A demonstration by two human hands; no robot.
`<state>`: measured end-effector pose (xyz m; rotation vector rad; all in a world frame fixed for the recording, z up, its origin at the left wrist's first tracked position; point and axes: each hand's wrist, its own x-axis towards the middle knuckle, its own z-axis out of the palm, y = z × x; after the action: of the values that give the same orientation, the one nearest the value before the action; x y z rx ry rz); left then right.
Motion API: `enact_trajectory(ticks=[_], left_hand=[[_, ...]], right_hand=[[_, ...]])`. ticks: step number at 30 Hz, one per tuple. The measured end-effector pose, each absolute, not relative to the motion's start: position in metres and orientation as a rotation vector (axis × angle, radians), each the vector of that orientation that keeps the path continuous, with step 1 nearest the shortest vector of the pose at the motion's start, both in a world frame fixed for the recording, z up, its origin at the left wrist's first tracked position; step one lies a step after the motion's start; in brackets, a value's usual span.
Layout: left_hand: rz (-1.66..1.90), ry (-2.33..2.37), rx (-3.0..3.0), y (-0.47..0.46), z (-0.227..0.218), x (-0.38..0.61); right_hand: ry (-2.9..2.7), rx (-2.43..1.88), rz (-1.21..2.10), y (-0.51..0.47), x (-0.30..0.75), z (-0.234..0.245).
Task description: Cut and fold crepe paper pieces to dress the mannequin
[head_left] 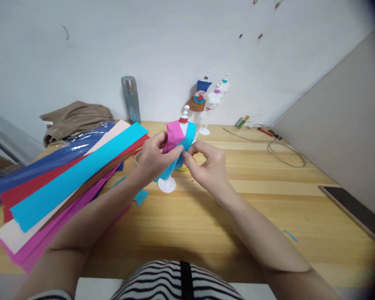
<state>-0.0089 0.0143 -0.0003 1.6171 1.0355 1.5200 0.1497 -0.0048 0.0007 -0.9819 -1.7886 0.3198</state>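
A small white dress-form mannequin [166, 185] stands on its round base in front of me. Pink crepe paper [175, 134] wraps one side of its chest, and a blue crepe paper strip [190, 134] runs diagonally across the other side and down to the waist. My left hand [158, 155] grips the mannequin's side, its thumb pressing the blue paper at the waist. On the other side, my right hand [208, 164] pinches the blue paper's edge between thumb and forefinger. A red band [183, 120] circles the mannequin's neck. The fingertips partly hide the waist.
Crepe paper strips [81, 175] in several colours lie at left, with blue scraps [140, 196] near them. Behind are brown cloth [78, 118], a thermos [131, 99] and other mannequins [203, 98]. A cable [278, 152] and a dark tablet-like slab [356, 212] lie right.
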Motion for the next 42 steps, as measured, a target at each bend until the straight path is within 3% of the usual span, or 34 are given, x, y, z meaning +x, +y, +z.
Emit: enact_trajectory(ticks=[19, 26, 42], left_hand=[[1.499, 1.07, 1.541, 0.018, 0.004, -0.013], [1.511, 1.057, 1.519, 0.018, 0.006, -0.014], [1.607, 1.102, 1.517, 0.019, 0.004, -0.017]], right_hand=[[-1.763, -1.056, 0.703, 0.002, 0.157, 0.005], [-1.816, -1.097, 0.546, 0.001, 0.153, 0.003], [-1.509, -1.007, 1.197, 0.009, 0.148, -0.007]])
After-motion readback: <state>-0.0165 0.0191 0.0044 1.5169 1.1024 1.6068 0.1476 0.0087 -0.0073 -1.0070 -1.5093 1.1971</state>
